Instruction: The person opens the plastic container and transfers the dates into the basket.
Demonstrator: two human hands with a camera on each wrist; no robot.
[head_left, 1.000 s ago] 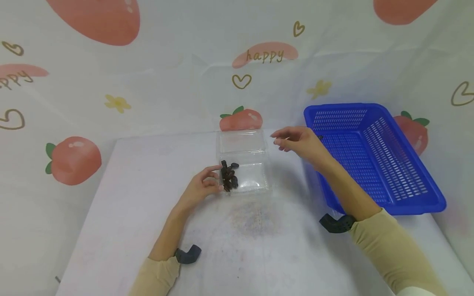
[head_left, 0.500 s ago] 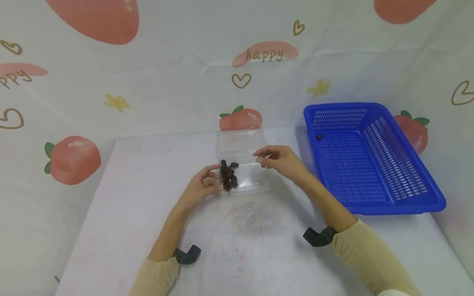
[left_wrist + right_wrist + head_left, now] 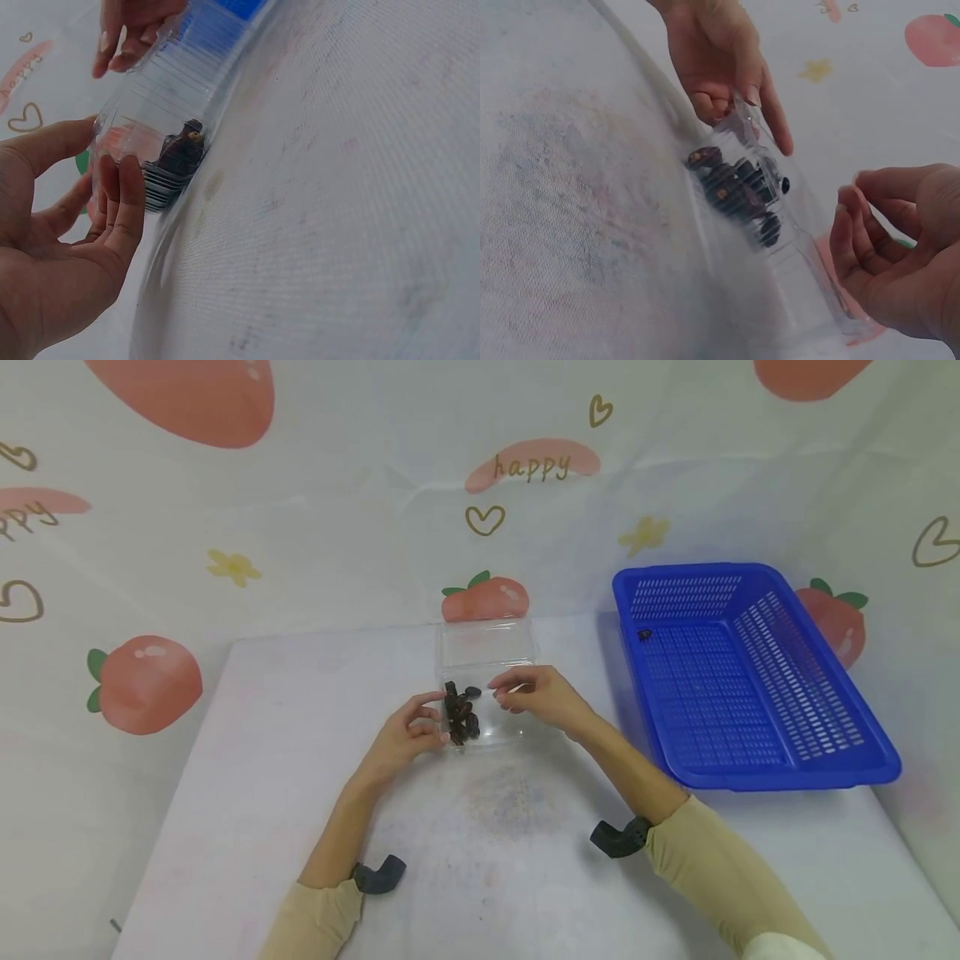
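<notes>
A clear plastic clamshell box (image 3: 504,731) stands on the table with its lid (image 3: 486,643) folded back. Dark brown dates (image 3: 460,714) lie heaped along its left side; pale stem ends show on some in the right wrist view. My left hand (image 3: 408,733) holds the box by its left wall, thumb and fingers at the rim. Over the box's right half hovers my right hand (image 3: 542,695), fingers bent and nothing between the fingertips. One more date (image 3: 645,634) sits in the blue basket (image 3: 840,777), at its left side.
The slatted blue plastic basket takes up the table's right side. Behind the white tabletop (image 3: 300,827) hangs a cloth (image 3: 345,543) printed with fruit and hearts. Each wrist wears a black band mount, the right one (image 3: 621,837) low over the table.
From beside the basket, my right hand has come left and down over the box. My left hand keeps its place at the box's left wall, and the dates lie as before.
</notes>
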